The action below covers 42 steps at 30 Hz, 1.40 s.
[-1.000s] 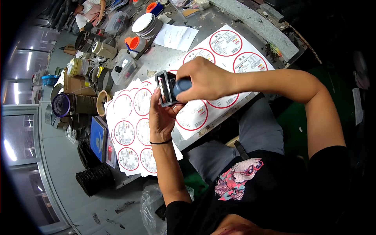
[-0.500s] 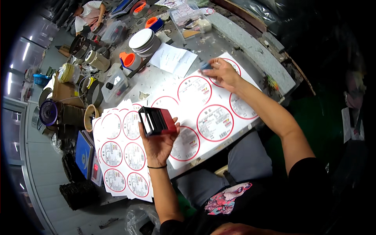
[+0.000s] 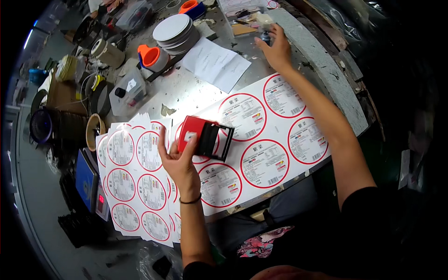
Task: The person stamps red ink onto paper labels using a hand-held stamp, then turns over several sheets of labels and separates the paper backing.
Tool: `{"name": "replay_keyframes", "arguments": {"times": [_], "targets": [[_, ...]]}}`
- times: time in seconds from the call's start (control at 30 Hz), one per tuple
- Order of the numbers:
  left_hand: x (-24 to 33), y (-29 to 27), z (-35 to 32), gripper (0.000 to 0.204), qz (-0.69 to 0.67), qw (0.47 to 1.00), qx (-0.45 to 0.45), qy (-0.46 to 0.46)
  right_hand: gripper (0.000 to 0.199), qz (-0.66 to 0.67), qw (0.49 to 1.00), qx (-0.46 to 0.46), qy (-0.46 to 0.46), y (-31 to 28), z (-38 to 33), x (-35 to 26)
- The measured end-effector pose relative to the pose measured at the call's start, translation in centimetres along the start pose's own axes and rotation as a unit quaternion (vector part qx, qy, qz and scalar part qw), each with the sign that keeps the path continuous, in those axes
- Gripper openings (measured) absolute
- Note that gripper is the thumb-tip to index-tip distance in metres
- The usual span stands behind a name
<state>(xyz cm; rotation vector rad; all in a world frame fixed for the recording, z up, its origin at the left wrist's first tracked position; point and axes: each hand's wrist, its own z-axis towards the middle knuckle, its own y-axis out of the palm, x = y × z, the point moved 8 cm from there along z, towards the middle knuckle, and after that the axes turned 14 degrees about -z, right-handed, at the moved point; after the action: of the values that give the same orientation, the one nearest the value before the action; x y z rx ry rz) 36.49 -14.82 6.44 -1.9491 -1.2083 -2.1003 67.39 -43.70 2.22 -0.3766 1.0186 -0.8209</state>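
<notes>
My left hand point(image 3: 182, 163) grips a red and black self-inking stamp point(image 3: 198, 137), its open black frame turned to the right. The stamp is held above a white sheet point(image 3: 279, 133) printed with large red-ringed round labels, and covers part of one. Far right, beyond the sheet, my right hand point(image 3: 279, 50) is reached out with thumb and fingers apart. A small dark bottle point(image 3: 266, 37) stands between them, by the clear plastic box point(image 3: 245, 29). Left of the sheet lies a stack of similar label sheets point(image 3: 137, 175), edges uneven.
Behind the sheet are a handwritten paper point(image 3: 217, 63), a pile of round discs point(image 3: 175, 35) and an orange-and-grey tape dispenser point(image 3: 154, 57). A clear lidded container point(image 3: 128, 95) sits left of them. A blue scale point(image 3: 88, 179) with a red display stands beyond the stack.
My right hand has moved away over the far edge of the sheet with the small bottle, and its fingers have spread. The left hand has turned the stamp so its frame faces right.
</notes>
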Motion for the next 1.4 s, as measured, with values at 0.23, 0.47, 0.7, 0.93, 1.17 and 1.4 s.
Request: {"name": "replay_keyframes", "arguments": {"times": [0.23, 0.47, 0.7, 0.93, 1.17, 1.4], "targets": [[-0.9, 9.5, -3.4, 0.120, 0.268, 0.881, -0.200, 0.336, 0.065, 0.092, 0.929, -0.248, -0.261, -11.4, -14.3, -19.4], [-3.7, 10.3, 0.6, 0.108, 0.203, 0.934, -0.196, 0.218, 0.056, 0.037, 0.962, -0.235, -0.131, -8.1, -9.1, -12.6], [-8.2, 8.6, 17.1, 0.086, 0.346, 0.862, -0.270, 0.256, 0.054, -0.046, 0.971, -0.021, -0.233, -0.5, -5.4, -14.9], [-12.7, 7.9, 22.5, 0.094, 0.478, 0.775, -0.383, 0.153, 0.056, -0.120, 0.964, -0.051, -0.232, 4.9, -8.2, -11.6], [-12.1, 7.1, 22.2, 0.114, 0.444, 0.815, -0.345, 0.139, 0.058, -0.103, 0.960, 0.014, -0.262, 4.1, -3.5, -12.4], [-12.3, 6.3, 23.0, 0.125, 0.419, 0.836, -0.328, 0.132, 0.061, -0.098, 0.965, 0.004, -0.242, 5.1, -2.1, -11.8]]}}
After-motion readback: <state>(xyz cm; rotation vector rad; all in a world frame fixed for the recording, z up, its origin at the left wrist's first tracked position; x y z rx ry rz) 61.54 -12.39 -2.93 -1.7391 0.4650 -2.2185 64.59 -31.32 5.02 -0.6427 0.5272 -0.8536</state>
